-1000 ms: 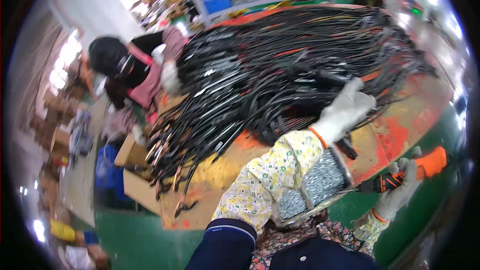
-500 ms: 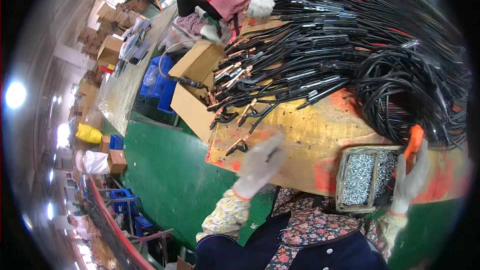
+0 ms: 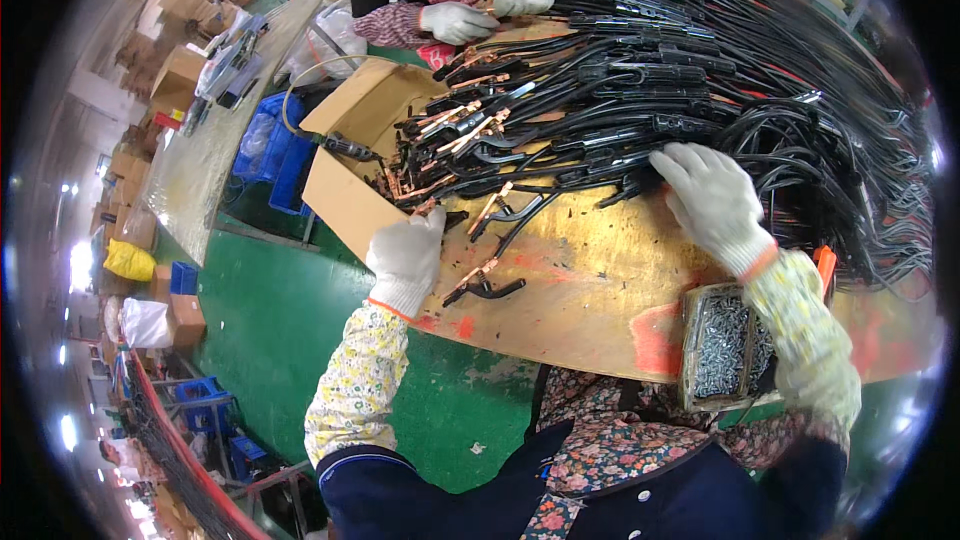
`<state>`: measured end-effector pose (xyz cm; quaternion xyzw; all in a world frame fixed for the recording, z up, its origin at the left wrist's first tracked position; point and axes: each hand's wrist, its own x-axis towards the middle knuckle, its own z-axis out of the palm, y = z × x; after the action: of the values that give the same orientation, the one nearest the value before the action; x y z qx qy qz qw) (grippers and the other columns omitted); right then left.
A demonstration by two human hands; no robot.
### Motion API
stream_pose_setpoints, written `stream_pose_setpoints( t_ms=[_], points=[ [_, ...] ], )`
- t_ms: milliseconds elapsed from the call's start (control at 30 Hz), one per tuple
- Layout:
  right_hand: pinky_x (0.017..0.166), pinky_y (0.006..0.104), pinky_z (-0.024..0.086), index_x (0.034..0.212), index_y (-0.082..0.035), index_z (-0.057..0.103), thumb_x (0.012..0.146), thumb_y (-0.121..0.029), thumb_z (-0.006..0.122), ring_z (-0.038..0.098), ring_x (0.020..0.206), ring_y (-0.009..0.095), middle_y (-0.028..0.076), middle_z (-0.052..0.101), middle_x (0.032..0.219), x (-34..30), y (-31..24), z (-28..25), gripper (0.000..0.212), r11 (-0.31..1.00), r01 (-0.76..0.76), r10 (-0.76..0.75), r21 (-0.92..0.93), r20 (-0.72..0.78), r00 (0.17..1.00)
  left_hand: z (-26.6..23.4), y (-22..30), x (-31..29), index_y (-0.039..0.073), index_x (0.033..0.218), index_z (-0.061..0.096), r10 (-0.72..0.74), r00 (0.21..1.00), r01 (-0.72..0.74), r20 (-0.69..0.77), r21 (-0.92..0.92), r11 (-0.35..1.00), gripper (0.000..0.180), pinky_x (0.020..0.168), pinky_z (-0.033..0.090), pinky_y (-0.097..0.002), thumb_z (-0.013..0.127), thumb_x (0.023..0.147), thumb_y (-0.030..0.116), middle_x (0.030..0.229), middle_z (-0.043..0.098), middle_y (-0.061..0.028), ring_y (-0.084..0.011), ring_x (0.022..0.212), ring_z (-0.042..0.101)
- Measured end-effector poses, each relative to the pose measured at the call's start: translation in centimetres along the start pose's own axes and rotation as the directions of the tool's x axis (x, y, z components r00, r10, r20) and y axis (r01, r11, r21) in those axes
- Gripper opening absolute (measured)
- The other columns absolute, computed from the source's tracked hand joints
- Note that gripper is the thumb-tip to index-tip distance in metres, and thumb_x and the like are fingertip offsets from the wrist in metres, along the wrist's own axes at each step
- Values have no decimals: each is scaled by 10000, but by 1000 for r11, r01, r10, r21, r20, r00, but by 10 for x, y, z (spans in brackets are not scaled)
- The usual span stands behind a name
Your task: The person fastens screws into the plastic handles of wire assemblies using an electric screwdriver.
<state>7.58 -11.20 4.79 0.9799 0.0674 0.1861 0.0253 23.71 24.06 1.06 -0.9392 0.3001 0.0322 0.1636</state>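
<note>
My left hand (image 3: 405,258), in a white knit glove, is closed at the table's left edge on a copper-jawed clamp (image 3: 428,208) with a black lever. Its fingertips partly cover the clamp. Over the black cables, my right hand (image 3: 712,202), gloved too, reaches with fingers stretched out and a gap before the thumb. It is nearest to the black handles (image 3: 625,190) of the clamps; whether it touches one is hidden. Another copper-jawed clamp (image 3: 485,270) with a curved black lever lies on the wooden tabletop (image 3: 570,280) between my hands.
A divided box of small screws (image 3: 722,345) stands at the near edge, with an orange-handled tool (image 3: 824,265) behind it. A cardboard box (image 3: 345,205) holding a power tool (image 3: 350,147) adjoins the left edge. Across the table, a co-worker's gloved hands (image 3: 490,8) work among the cables.
My left hand has moved left and away from me and closed on a clamp. My right hand has left the orange-handled tool beside the screw box and reached over the cables.
</note>
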Motion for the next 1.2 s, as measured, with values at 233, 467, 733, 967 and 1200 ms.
stream_pose_setpoints(
  t_ms=[233,467,733,967,1200],
  points=[
    [858,389,487,1116,-131,623,763,-261,709,590,1028,248,63,624,1049,36,7,30,386,986,-133,155,-104,248,956,-62,-14,-28,132,864,648,278,918,-270,-282,68,961,157,545,502,-395,639,812,280,713,638,-62,-258,672,652],
    [882,418,475,923,-137,619,707,-339,747,622,924,278,43,624,859,51,-37,30,322,924,279,-292,260,12,956,-104,-18,-80,158,1178,641,151,977,-210,-152,-531,821,331,626,514,-415,583,890,311,772,673,-141,-326,721,660],
    [600,404,518,1085,-237,611,803,-466,653,656,798,250,24,627,851,54,-84,-32,365,842,410,-474,351,115,873,-123,12,-111,85,1280,573,152,983,-11,104,-790,612,375,604,490,-328,570,925,208,746,655,-107,-211,644,645],
    [603,334,490,756,-214,625,744,-327,627,620,692,166,-45,584,699,44,-58,-74,113,871,491,-484,21,-131,865,-114,56,-91,-49,1205,578,191,895,-443,-404,-752,488,366,613,480,-333,569,854,50,784,638,-152,-217,666,631],
    [647,324,498,669,-214,587,684,-282,663,609,702,167,-39,567,663,19,-27,-106,103,970,235,-227,56,-128,966,-131,143,-52,-58,1163,595,-25,832,-546,-554,-826,144,342,739,484,-338,536,839,34,911,636,-162,-220,810,626]
  ],
)
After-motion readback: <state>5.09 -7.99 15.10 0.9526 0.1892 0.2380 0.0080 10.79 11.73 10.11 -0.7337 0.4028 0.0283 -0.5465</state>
